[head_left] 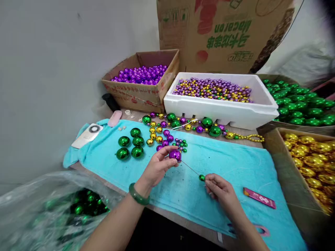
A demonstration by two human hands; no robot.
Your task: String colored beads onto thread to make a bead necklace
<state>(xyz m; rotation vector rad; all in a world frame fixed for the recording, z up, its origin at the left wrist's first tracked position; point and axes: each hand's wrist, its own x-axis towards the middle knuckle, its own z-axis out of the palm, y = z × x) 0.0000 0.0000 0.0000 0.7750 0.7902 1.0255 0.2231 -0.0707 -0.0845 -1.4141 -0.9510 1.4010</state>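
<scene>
Between the fingers and thumb of my left hand (159, 164) is a shiny purple bead (175, 155). A thin cord or wire (190, 167) runs from it to a small green bead (201, 177), which my right hand (218, 188) pinches at its edge. Both hands hover over a turquoise towel (217, 157). Just beyond my left hand lie small mixed beads (181, 143), purple beads (166, 136) and gold beads (153, 130). Several large green beads (137, 141) rest to the left. Behind them stretches a strung garland (207, 122) of green, gold and purple beads.
A white foam box (220, 108) of small beads and a cardboard box (133, 92) of purple beads stand at the back. Gold beads fill a box (290, 164) at right. Scissors (261, 230) and a pink packet (259, 198) lie near my right arm.
</scene>
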